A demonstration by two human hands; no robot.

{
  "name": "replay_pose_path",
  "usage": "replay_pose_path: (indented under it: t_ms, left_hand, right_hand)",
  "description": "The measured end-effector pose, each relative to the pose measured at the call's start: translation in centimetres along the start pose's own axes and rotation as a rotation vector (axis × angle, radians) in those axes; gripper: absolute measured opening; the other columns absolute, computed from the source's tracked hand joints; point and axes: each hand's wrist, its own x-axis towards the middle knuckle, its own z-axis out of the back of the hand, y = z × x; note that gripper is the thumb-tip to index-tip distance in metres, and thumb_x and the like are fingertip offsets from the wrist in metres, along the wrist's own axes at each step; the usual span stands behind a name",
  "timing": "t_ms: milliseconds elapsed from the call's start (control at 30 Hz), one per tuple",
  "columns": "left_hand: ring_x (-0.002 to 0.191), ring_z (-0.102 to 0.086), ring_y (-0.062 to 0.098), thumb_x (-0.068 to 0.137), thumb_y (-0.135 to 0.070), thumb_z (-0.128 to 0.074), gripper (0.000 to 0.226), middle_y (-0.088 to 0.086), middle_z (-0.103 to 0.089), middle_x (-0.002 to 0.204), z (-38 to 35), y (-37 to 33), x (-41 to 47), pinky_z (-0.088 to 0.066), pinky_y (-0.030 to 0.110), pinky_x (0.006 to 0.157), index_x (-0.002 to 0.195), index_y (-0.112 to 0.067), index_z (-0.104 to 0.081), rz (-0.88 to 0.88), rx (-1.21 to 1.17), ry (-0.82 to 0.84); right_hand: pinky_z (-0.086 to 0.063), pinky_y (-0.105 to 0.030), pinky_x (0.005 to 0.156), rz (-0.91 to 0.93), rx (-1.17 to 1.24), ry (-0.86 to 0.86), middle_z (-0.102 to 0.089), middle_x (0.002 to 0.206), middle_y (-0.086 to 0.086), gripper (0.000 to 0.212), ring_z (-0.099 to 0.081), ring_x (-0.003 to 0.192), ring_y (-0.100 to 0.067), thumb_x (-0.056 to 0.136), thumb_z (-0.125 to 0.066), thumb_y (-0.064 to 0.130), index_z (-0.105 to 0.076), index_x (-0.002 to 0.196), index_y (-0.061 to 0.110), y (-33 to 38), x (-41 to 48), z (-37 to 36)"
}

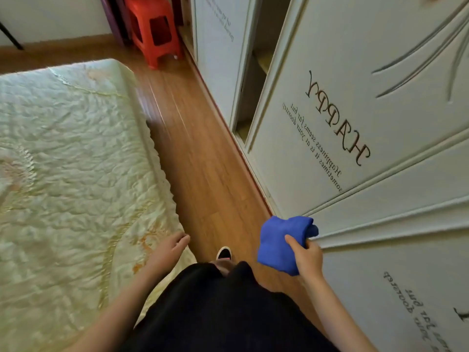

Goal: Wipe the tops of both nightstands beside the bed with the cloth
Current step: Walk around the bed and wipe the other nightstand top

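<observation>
Bedroom, narrow strip of wood floor (203, 153) running between bed and wardrobe; person standing in it, view straight down. Blue cloth (279, 243) folded into a thick wad, held off the floor in the right hand (307, 257), close to the wardrobe side, touching no furniture. Thumb lies across the top of the wad, fingers wrapped underneath: firm grip. Left hand (168, 247) holds nothing, fingers loose and slightly curved, hanging over the near edge of the bed (71, 161). Bed covered in a pale cream-green quilted spread with faint orange pattern, scalloped edge along the floor side. Between the two arms, black clothing (223, 313) and the toe of one dark shoe (224, 253) on the boards. Wardrobe (380, 85) to the right: pale panelled doors with dark lettering, "HAPPY" and smaller script lines; a gap between two doors shows shelves inside. Red plastic stool (154, 31) at the far end of the floor strip, beside the wardrobe
</observation>
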Motion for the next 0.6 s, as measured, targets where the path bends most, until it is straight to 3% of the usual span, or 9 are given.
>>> replay_pose_path:
  t_ms: [100,200,300,467,600]
  left_hand:
    - [0.091,-0.061,0.007,0.098,-0.042,-0.040,0.026,-0.011,-0.066,0.098,1.4,-5.0,4.3,-0.045,0.025,0.074,0.103,-0.029,-0.062,-0.027,-0.019,-0.041]
    - [0.086,-0.062,0.016,0.099,-0.039,-0.041,0.032,0.002,-0.067,0.093,3.1,-9.2,8.0,-0.049,0.035,0.076,0.101,-0.017,-0.063,-0.042,-0.026,-0.080]
    - [0.086,-0.062,0.019,0.099,-0.037,-0.042,0.033,0.007,-0.067,0.094,4.3,-12.0,11.8,-0.049,0.032,0.073,0.101,-0.013,-0.064,-0.033,-0.069,-0.123]
    - [0.087,-0.061,0.007,0.098,-0.036,-0.044,0.025,-0.005,-0.067,0.095,5.7,-14.4,18.8,-0.049,0.028,0.076,0.103,-0.023,-0.065,0.027,-0.145,-0.222]
    - [0.094,-0.062,0.008,0.098,-0.036,-0.043,0.024,-0.010,-0.067,0.099,7.0,-15.0,23.1,-0.048,0.031,0.082,0.102,-0.028,-0.066,0.160,-0.232,-0.339]
  right_hand:
    - [-0.044,-0.024,0.057,0.007,0.001,-0.002,-0.065,0.076,0.006,0.013,-0.062,0.074,-0.016,0.083,-0.073,0.022,-0.063,0.076,0.017,3.7,5.1,1.0]
    - [-0.046,-0.027,0.060,0.006,0.006,-0.008,-0.066,0.076,0.003,0.015,-0.062,0.074,-0.015,0.083,-0.072,0.021,-0.062,0.073,0.018,7.1,9.7,1.1]
    - [-0.048,-0.034,0.069,0.003,0.013,0.015,-0.066,0.081,0.000,0.011,-0.062,0.076,-0.019,0.084,-0.072,0.020,-0.064,0.079,0.014,10.3,15.0,0.2]
    - [-0.047,-0.032,0.066,0.044,-0.020,0.126,-0.067,0.081,0.000,0.011,-0.063,0.076,-0.016,0.084,-0.071,0.019,-0.062,0.077,0.017,16.4,24.6,-4.6]
    - [-0.046,-0.031,0.066,0.083,-0.062,0.249,-0.066,0.080,0.000,0.010,-0.062,0.077,-0.021,0.084,-0.070,0.017,-0.063,0.085,0.010,23.3,31.4,-10.3]
